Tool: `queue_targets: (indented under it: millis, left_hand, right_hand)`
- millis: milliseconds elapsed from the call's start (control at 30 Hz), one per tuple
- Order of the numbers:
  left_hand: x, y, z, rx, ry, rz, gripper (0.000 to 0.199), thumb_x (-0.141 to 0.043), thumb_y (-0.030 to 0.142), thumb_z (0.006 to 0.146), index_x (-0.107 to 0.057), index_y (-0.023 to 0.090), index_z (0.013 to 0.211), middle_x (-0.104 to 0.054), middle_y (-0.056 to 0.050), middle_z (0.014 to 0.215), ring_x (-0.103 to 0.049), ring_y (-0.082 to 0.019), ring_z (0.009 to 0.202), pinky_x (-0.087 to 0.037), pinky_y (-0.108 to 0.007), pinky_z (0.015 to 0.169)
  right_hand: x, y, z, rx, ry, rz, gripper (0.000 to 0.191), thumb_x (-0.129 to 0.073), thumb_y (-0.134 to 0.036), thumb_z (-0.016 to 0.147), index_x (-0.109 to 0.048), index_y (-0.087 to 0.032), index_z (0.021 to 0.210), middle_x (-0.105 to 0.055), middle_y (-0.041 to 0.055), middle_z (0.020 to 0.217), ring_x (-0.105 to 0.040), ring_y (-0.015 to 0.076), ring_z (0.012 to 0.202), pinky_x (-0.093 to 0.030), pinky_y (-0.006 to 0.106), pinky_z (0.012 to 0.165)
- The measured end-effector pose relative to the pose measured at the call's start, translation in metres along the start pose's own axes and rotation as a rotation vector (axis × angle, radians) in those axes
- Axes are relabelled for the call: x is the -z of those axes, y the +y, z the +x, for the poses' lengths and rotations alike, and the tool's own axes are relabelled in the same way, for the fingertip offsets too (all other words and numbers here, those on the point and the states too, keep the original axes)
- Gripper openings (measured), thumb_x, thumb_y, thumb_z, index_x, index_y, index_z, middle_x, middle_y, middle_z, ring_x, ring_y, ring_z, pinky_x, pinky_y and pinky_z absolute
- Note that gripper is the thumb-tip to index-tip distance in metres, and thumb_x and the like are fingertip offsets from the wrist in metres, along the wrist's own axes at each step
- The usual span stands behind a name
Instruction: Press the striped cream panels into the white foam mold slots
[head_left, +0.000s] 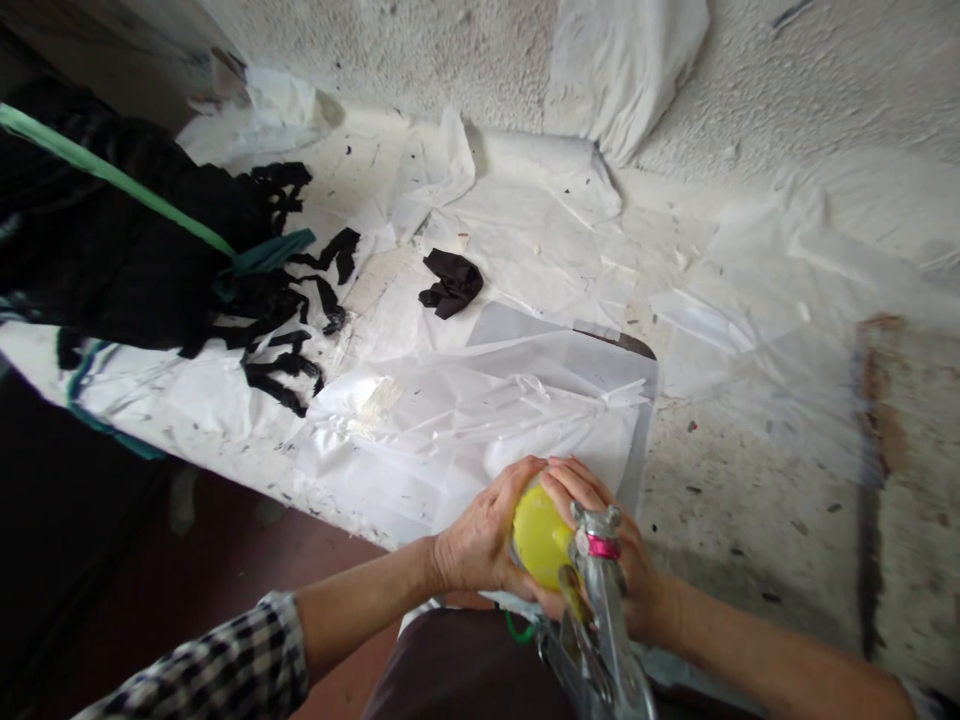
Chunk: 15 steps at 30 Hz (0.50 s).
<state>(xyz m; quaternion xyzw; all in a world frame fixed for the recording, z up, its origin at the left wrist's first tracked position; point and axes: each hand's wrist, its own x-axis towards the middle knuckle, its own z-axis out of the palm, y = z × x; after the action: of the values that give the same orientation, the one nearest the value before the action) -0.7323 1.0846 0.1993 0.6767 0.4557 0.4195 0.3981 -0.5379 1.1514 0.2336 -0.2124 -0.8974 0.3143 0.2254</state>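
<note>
Near the bottom centre is a metal spray gun (611, 610) with a pink band around its upper end. A round yellow cup (540, 535) sits beside its metal body, its top facing up at me. My left hand (484, 530) is wrapped around the left side of the cup. From the other side, my right hand (600, 500) closes around it, with the fingers of both hands meeting at the far edge. The metal body partly hides my right hand. Just beyond my hands, crumpled translucent plastic sheeting (450, 400) lies over a grey board (649, 420).
A crumpled black scrap (452, 283) lies on the paint-spattered white worktop (712, 480). Bundled black strips (135, 230) with a pale green band (112, 175) fill the left. Behind the worktop rises a rough wall (420, 60) with plastic hanging on it. A reddish floor (247, 560) shows below the front edge.
</note>
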Motion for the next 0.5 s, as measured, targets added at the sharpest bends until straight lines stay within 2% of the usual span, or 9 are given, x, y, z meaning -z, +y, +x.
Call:
queue_targets:
  millis: [100, 167, 267, 400, 500]
  left_hand:
    - [-0.002, -0.002, -0.004, 0.013, 0.027, 0.002, 0.124, -0.088, 0.059, 0.060, -0.019, 0.011, 0.152, -0.038, -0.024, 0.151, -0.040, -0.035, 0.142, -0.037, -0.044, 0.119]
    - [-0.004, -0.004, -0.005, 0.014, 0.030, 0.007, 0.129, -0.092, 0.051, 0.055, -0.018, 0.012, 0.154, -0.037, -0.022, 0.152, -0.038, -0.034, 0.143, -0.035, -0.042, 0.121]
    - [-0.009, -0.007, -0.006, -0.009, 0.025, 0.037, 0.125, -0.091, 0.038, 0.052, -0.023, 0.012, 0.152, -0.039, -0.018, 0.149, -0.037, -0.031, 0.144, -0.031, -0.039, 0.124]
    - [-0.013, -0.012, -0.005, -0.086, 0.077, 0.108, 0.119, -0.092, 0.042, 0.050, -0.030, 0.009, 0.146, -0.047, -0.018, 0.136, -0.043, -0.031, 0.137, -0.034, -0.038, 0.122]
    - [-0.007, -0.009, -0.003, -0.073, 0.072, 0.036, 0.115, -0.092, 0.045, 0.050, -0.036, 0.011, 0.143, -0.048, -0.017, 0.138, -0.042, -0.030, 0.138, -0.033, -0.036, 0.122]
  right_hand:
    - [0.007, 0.008, 0.007, 0.164, -0.049, -0.018, 0.092, -0.069, -0.045, 0.077, -0.032, -0.006, 0.152, -0.061, 0.0276, 0.134, -0.054, 0.0429, 0.133, -0.045, 0.066, 0.113]
    - [0.013, 0.014, 0.015, 0.268, -0.093, -0.001, 0.088, -0.067, -0.042, 0.077, -0.035, -0.004, 0.150, -0.061, 0.0267, 0.134, -0.052, 0.0402, 0.135, -0.044, 0.062, 0.115]
    - [0.024, 0.023, 0.030, 0.396, -0.232, 0.021, 0.084, -0.069, -0.038, 0.077, -0.039, 0.000, 0.146, -0.063, 0.0269, 0.132, -0.049, 0.0382, 0.139, -0.043, 0.056, 0.117]
    - [0.033, 0.030, 0.047, 0.521, -0.434, 0.112, 0.061, -0.054, -0.032, 0.088, -0.050, 0.005, 0.136, -0.062, 0.0296, 0.135, -0.043, 0.0354, 0.144, -0.037, 0.051, 0.121]
    - [0.029, 0.031, 0.045, 0.533, -0.373, 0.147, 0.070, -0.059, -0.039, 0.086, -0.047, 0.003, 0.141, -0.062, 0.0282, 0.133, -0.047, 0.0362, 0.140, -0.033, 0.054, 0.123]
